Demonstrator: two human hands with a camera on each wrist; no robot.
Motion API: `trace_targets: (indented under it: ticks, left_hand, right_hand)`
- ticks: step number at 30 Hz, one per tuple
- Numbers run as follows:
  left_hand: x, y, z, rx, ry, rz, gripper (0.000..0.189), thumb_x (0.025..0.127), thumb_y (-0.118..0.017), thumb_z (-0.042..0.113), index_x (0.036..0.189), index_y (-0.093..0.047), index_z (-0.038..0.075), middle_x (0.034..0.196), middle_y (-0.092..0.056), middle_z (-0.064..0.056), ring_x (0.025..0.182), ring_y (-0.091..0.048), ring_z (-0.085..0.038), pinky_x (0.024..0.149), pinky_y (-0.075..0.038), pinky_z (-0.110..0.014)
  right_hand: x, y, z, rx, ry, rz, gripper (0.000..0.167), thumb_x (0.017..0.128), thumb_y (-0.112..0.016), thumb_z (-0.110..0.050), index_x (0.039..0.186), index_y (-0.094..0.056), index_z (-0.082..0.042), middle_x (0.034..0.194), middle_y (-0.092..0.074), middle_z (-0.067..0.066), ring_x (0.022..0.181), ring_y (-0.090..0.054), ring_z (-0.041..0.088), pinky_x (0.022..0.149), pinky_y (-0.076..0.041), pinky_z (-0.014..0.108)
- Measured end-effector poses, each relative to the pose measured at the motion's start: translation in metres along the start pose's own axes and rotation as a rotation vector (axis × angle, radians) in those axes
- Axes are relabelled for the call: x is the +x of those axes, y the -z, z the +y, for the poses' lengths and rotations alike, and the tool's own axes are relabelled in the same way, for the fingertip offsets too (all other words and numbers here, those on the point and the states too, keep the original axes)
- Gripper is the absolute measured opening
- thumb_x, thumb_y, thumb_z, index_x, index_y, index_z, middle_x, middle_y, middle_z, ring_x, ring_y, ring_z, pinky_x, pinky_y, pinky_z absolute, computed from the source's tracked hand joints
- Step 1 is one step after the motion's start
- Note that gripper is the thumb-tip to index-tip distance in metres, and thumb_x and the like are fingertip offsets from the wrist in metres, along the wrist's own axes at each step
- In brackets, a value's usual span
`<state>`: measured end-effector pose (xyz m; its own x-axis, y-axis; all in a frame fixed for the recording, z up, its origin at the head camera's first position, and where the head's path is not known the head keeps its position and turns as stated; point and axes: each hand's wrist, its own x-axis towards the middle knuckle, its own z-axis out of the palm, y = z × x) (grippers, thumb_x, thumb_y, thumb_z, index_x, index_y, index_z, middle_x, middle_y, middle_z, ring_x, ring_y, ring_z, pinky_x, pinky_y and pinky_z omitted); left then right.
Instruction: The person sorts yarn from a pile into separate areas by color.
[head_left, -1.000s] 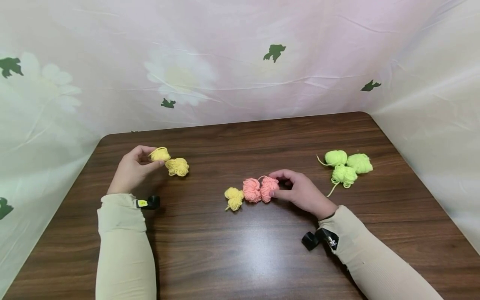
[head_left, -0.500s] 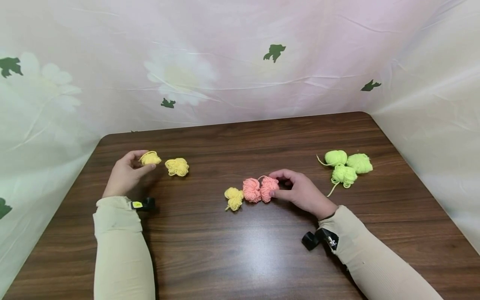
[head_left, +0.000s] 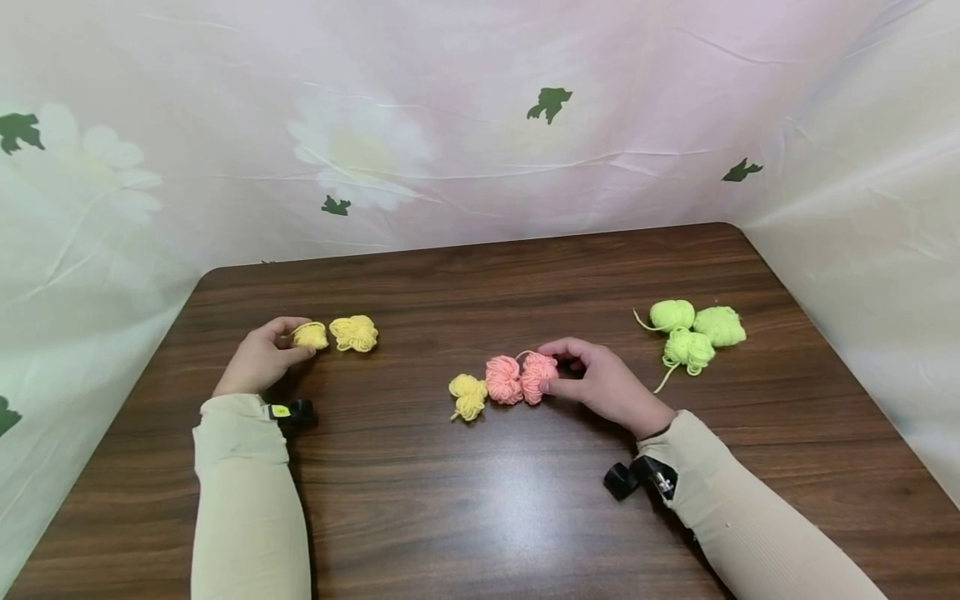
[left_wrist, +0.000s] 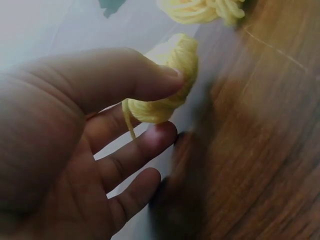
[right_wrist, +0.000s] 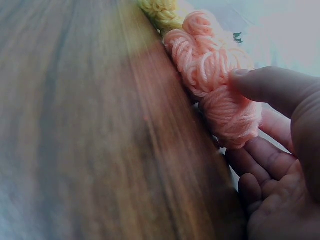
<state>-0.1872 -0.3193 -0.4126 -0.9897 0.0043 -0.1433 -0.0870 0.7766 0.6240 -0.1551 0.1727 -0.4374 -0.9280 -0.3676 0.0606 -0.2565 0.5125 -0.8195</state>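
Observation:
At the left of the table my left hand [head_left: 262, 354] pinches a small yellow yarn ball [head_left: 311, 336] between thumb and fingers; a strand hangs from it in the left wrist view. Just right of it lies a second yellow yarn ball [head_left: 355, 333], a narrow gap apart. Near the middle, my right hand [head_left: 603, 383] holds a pink yarn ball [head_left: 536, 377], thumb on one side and fingers on the other. Another pink yarn ball [head_left: 503, 380] touches it on the left. Beside that one sits a third yellow yarn ball [head_left: 468, 397].
Three lime-green yarn balls [head_left: 686, 350] lie together at the right, loose ends trailing. The dark wooden table [head_left: 420, 517] runs back to a pale flowered cloth [head_left: 450, 150], which hangs along its back and sides.
My left hand drew its yellow yarn ball left and down, away from the neighbouring one, then moved it back right, lower, close beside it. My right hand stays in place.

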Motion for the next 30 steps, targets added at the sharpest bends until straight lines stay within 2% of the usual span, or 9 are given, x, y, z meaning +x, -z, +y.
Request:
trace_targets:
  ticks: [6, 12, 18, 21, 26, 30]
  left_hand:
    - [0.001, -0.002, 0.004, 0.023, 0.003, -0.044, 0.055, 0.097, -0.067, 0.030, 0.144, -0.050, 0.007, 0.136, -0.055, -0.024, 0.115, -0.055, -0.037, 0.080, -0.049, -0.036]
    - [0.001, -0.004, 0.009, 0.030, -0.011, -0.068, 0.056, 0.098, -0.066, 0.031, 0.146, -0.049, 0.008, 0.140, -0.053, -0.025, 0.121, -0.054, -0.040, 0.090, -0.048, -0.050]
    - [0.003, -0.006, 0.011, 0.041, -0.014, -0.097, 0.057, 0.099, -0.065, 0.028, 0.149, -0.046, 0.009, 0.138, -0.054, -0.026, 0.120, -0.054, -0.039, 0.091, -0.048, -0.050]
    - [0.003, -0.005, 0.012, 0.039, -0.014, -0.112, 0.060, 0.100, -0.064, 0.027, 0.152, -0.042, 0.008, 0.142, -0.050, -0.025, 0.123, -0.052, -0.040, 0.094, -0.047, -0.053]
    - [-0.001, 0.000, 0.021, 0.028, -0.044, -0.086, 0.066, 0.099, -0.065, 0.027, 0.154, -0.036, 0.005, 0.149, -0.044, -0.024, 0.130, -0.044, -0.043, 0.102, -0.039, -0.060]
    - [-0.005, 0.006, 0.033, 0.026, -0.082, -0.035, 0.063, 0.099, -0.065, 0.027, 0.152, -0.040, 0.005, 0.142, -0.049, -0.023, 0.127, -0.046, -0.041, 0.099, -0.039, -0.060]
  right_hand:
    - [0.000, 0.000, 0.000, -0.001, 0.002, 0.000, 0.039, 0.085, -0.082, -0.023, 0.122, -0.069, -0.015, 0.115, -0.069, 0.001, 0.099, -0.061, 0.019, 0.088, -0.047, 0.039]
    - [0.000, 0.000, 0.000, -0.002, 0.002, 0.003, 0.039, 0.085, -0.082, -0.023, 0.121, -0.069, -0.015, 0.115, -0.069, 0.001, 0.100, -0.061, 0.019, 0.088, -0.047, 0.039]
    - [0.000, 0.000, -0.001, -0.006, 0.006, 0.006, 0.039, 0.085, -0.082, -0.023, 0.122, -0.069, -0.015, 0.115, -0.070, 0.001, 0.099, -0.061, 0.019, 0.088, -0.047, 0.038]
    - [0.000, 0.000, 0.000, -0.007, 0.007, 0.006, 0.039, 0.085, -0.082, -0.022, 0.122, -0.069, -0.015, 0.115, -0.070, 0.001, 0.100, -0.061, 0.019, 0.088, -0.047, 0.038]
    - [0.000, 0.000, 0.000, -0.002, 0.009, 0.005, 0.038, 0.085, -0.082, -0.022, 0.121, -0.070, -0.015, 0.116, -0.070, 0.000, 0.103, -0.061, 0.019, 0.090, -0.047, 0.039]
    - [0.000, 0.000, 0.000, 0.000, 0.009, 0.005, 0.038, 0.085, -0.081, -0.021, 0.121, -0.069, -0.015, 0.116, -0.070, 0.000, 0.102, -0.061, 0.019, 0.090, -0.047, 0.039]
